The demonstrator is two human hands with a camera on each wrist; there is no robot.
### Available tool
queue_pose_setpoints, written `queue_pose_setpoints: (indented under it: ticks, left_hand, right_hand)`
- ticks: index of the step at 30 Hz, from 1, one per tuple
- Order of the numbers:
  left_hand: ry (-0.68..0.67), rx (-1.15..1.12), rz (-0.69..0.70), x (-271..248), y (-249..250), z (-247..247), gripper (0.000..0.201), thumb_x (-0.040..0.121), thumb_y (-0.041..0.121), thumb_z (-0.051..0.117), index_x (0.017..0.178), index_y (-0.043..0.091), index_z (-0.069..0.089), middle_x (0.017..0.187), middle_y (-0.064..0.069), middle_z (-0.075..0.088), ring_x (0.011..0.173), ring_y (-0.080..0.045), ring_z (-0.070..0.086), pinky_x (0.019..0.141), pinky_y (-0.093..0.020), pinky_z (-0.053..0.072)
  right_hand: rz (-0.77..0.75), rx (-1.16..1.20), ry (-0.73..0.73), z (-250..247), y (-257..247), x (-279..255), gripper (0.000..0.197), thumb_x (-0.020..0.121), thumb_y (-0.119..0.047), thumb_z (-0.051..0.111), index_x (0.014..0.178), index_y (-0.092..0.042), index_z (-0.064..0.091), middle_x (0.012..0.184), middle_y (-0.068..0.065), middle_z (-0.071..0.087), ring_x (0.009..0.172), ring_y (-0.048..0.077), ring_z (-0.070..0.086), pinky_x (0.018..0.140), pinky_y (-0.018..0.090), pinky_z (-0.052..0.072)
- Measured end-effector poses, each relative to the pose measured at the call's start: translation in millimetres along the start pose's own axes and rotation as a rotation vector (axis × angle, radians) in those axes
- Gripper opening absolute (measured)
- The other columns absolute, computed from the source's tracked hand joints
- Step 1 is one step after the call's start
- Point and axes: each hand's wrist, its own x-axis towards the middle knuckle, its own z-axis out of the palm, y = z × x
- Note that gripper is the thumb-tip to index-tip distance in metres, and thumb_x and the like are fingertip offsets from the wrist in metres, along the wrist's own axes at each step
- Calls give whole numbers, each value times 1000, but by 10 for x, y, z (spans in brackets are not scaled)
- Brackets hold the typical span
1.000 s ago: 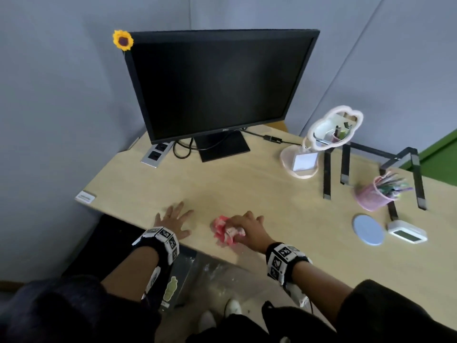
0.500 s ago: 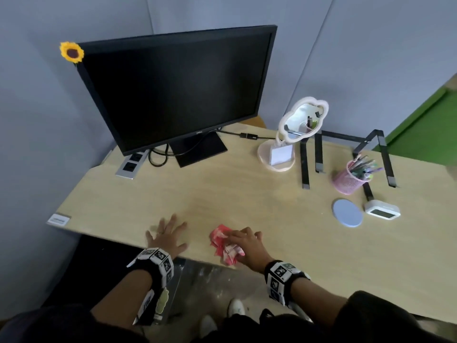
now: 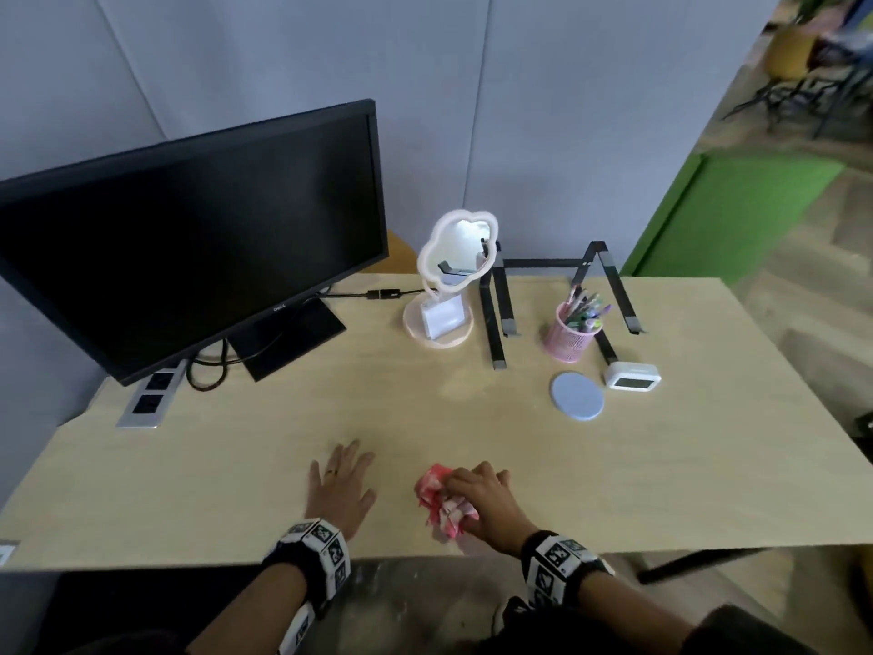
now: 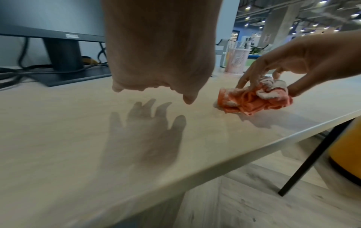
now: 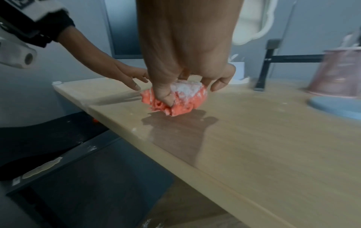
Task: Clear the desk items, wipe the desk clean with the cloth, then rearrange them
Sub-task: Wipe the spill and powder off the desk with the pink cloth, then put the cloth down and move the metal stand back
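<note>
The pale wooden desk (image 3: 661, 470) was mid-wipe: right hand (image 3: 486, 505) gripped the crumpled pink-and-white cloth (image 3: 441, 505), left hand (image 3: 341, 486) lay flat, far-right items not yet rearranged.

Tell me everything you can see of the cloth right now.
The cloth is a small coral-pink rag with white patches, of soft, fluffy-looking fabric, crumpled into a loose wad. It lies on the desk near the front edge. The right hand grips it from above, fingers and thumb curled round it. The left hand lies flat on the desk beside it, apart from it. Whether the cloth is damp cannot be told.
</note>
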Motion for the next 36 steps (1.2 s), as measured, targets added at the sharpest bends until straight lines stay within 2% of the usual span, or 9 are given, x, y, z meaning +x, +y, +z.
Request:
queue_pose_setpoints:
  ticks: [7,12,20,23,27,29,31,34,36]
  left_hand:
    - [91,-81,117,376,917,6,51,95,33,40,144,28,26,156,7,13,143,-15,17,115,-45,16]
    - [204,-217,119,707,1614,-65,40,88,27,47,128,21,45,132,3,44,121,-19,45,99,-39,35]
    - [247,-310,105,1107,2342,-308,40,85,31,35,118,12,50,116,-4,54,110,-26,52,87,-38,38]
    - [241,-418,21,1246,2452,-433,31,93,23,42,119,8,47,115,-9,54,110,-30,52,89,-42,39]
    - [257,-610,-103,1479,2500,-697,45,98,35,38,135,9,36,137,-8,46,125,-30,45,104,-47,31]
    - [270,-676,-163,1643,2487,-847,52,99,40,35,138,6,31,139,-11,44,126,-32,44,105,-47,31]
    - [299,-724,-182,1845,2445,-983,52,99,42,33,132,1,35,128,-17,49,118,-35,49,101,-47,36]
    - [335,-813,-160,2128,2393,-1146,47,99,38,35,121,-3,41,106,-22,56,101,-35,55,91,-40,41]
    - [324,-827,-149,2261,2400,-1239,40,100,32,39,114,-5,45,94,-21,56,91,-32,55,79,-33,37]
  right_hand:
    - [144,170,145,-217,832,-407,44,79,-32,57,122,-37,47,129,-7,44,104,22,38,72,33,23]
    - [221,138,183,-378,1505,-656,50,78,-30,56,126,-37,47,128,-8,42,103,20,36,71,31,19]
    - [428,246,392,-513,2428,-1133,58,69,-20,61,118,-43,40,115,-3,52,91,23,42,67,32,25]
    - [520,275,350,-528,2646,-1268,64,69,-13,64,116,-43,35,116,2,52,91,24,43,68,32,26]
    - [569,191,108,-654,2765,-1282,65,58,-55,53,116,-43,25,116,-7,46,98,19,40,71,31,23]
    - [570,179,56,-820,2829,-1162,72,46,-70,55,112,-43,45,107,-13,43,98,14,36,76,32,28]
    - [598,295,106,-1069,2918,-941,58,54,-62,72,104,-38,56,103,-15,44,102,13,37,85,35,34]
    - [573,436,421,-1502,3092,-468,12,81,-31,68,79,-36,57,90,-20,54,96,15,51,90,46,39]
    - [572,470,592,-1776,3205,-133,27,86,-17,62,64,-30,53,74,-17,58,78,16,58,83,46,45]
